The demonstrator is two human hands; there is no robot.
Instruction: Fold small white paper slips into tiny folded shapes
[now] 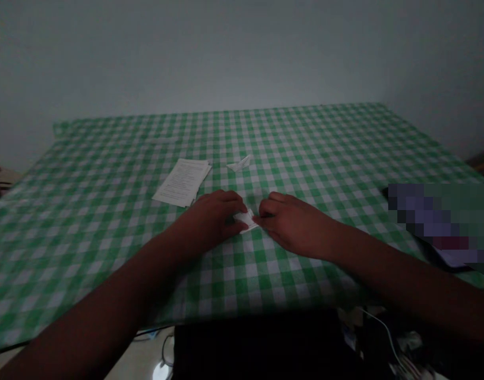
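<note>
Both of my hands rest on a green and white checked tablecloth (pixel 107 211), meeting over a small folded piece of white paper (pixel 246 219). My left hand (pixel 214 217) covers the paper's left side with curled fingers pressed on it. From the right, my right hand (pixel 291 221) pinches the paper's edge with its fingertips. Most of the paper is hidden under my hands.
A thin stack of printed white sheets (pixel 183 181) lies beyond my left hand. A small folded paper shape (pixel 239 164) sits further back near the middle. A dark object (pixel 439 232), partly blurred out, lies at the right edge. Cables (pixel 384 330) hang below the table's near edge.
</note>
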